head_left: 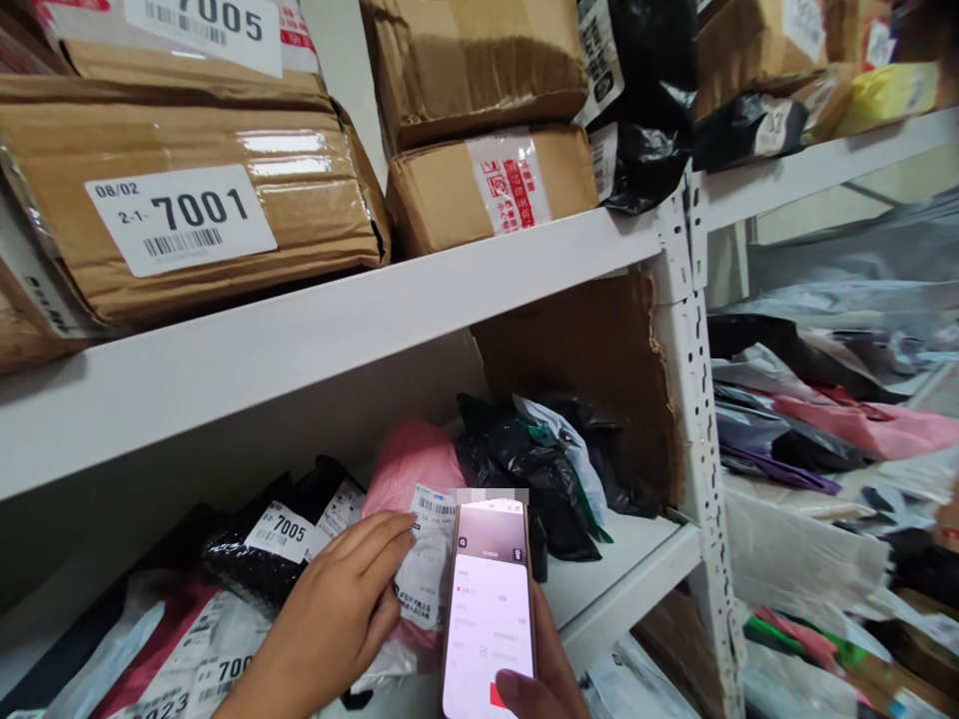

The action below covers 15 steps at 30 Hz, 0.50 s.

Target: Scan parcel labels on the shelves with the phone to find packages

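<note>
Two hands work at the lower shelf point(621, 559). The right hand point(543, 669) has its grip closed around a phone point(490, 609), thumb pressed over the bottom edge of the lit screen and fingers curled behind the case, so the phone stands upright with its screen turned to the wearer and its back facing the parcels. Held that way, it seems placed for reading a label through its camera while the screen stays readable.

The left hand point(337, 619) lies flat and loosely spread, fingertips pressing the white label point(429, 559) on a pink parcel point(412, 479); it pinches nothing. The touch looks meant to smooth the label and steady the soft bag just left of the phone.

The pink parcel leans among others on the lower shelf: a black bag with a tag reading 7005 point(281, 534) to its left, and crumpled black bags point(524, 469) to its right, with a brown cardboard sheet point(599, 369) standing behind them against the upright post point(696, 399). Labels face outward, probably so the numbers read from the aisle.

On the upper shelf point(300, 340) sit taped cardboard boxes, one marked 7001 point(180, 215). Further right, the neighbouring rack holds more soft parcels point(824, 419) in a loose heap.
</note>
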Available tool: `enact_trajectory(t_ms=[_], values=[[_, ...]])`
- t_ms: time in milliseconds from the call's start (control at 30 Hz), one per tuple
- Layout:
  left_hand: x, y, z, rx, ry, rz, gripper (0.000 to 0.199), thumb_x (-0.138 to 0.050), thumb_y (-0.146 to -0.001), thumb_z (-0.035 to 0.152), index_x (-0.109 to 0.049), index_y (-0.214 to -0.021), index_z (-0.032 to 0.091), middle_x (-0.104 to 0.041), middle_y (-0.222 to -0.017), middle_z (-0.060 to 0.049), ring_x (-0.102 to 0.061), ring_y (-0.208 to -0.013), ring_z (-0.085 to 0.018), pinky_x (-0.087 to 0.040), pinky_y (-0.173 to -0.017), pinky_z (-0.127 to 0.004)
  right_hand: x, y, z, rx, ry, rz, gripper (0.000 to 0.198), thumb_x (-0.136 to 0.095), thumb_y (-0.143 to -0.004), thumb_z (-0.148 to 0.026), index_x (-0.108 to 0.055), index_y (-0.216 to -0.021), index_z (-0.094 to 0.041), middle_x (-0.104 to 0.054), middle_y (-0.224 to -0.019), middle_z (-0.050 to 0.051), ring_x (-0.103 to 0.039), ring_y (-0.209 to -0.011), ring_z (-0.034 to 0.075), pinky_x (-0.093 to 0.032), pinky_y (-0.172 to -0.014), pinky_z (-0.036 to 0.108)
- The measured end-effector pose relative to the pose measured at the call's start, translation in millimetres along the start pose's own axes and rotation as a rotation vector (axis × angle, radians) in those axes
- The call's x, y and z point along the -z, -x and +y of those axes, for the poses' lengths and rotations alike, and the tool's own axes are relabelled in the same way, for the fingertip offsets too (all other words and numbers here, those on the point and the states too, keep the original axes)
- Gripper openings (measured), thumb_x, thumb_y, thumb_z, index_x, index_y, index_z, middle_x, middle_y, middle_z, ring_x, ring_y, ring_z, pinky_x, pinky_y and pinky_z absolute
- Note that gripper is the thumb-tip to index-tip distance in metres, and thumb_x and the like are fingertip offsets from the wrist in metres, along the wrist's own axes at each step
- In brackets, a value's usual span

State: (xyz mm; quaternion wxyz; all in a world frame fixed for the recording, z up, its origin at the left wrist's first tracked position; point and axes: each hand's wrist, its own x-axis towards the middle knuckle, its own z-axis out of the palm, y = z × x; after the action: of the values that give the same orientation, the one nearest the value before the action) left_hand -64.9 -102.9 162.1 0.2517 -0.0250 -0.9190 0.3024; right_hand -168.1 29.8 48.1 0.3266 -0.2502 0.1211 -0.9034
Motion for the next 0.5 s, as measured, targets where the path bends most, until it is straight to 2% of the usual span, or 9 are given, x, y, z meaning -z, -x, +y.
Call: enact_trajectory(t_ms=[133,367,500], values=[[-4,2,0,0.006,-0.050,0.023,0.048,-0.045,-0.077,0.013,-0.049,-0.125,0.019,-0.060,-0.125,-0.003,-0.054,-0.116,-0.017,-0.053,-0.094,-0.034,1,0,2,0.003,0.017,-0.008,0.076,-0.079,-0.053,-0.040,-0.051,-0.122,-0.025,-0.068,-0.120,0.008,-0.059,-0.114,0.033,-0.049,-0.088,0.042],[-3,3,7,0.027,-0.062,0.076,0.041,-0.044,-0.075,0.011,-0.056,-0.114,0.018,-0.064,-0.120,-0.005,-0.059,-0.110,-0.019,-0.055,-0.090,-0.034,-3,2,1,-0.016,-0.057,0.008,0.074,-0.079,-0.052,-0.035,-0.052,-0.121,-0.028,-0.068,-0.121,0.005,-0.057,-0.118,0.029,-0.045,-0.096,0.042],[-7,6,11,0.025,-0.134,0.100,0.040,-0.043,-0.075,0.011,-0.056,-0.113,0.018,-0.061,-0.125,-0.007,-0.059,-0.112,-0.021,-0.058,-0.086,-0.038,-1,1,4,-0.006,-0.053,-0.015,0.072,-0.077,-0.053,-0.035,-0.052,-0.121,-0.028,-0.069,-0.120,0.005,-0.056,-0.119,0.030,-0.045,-0.097,0.043]])
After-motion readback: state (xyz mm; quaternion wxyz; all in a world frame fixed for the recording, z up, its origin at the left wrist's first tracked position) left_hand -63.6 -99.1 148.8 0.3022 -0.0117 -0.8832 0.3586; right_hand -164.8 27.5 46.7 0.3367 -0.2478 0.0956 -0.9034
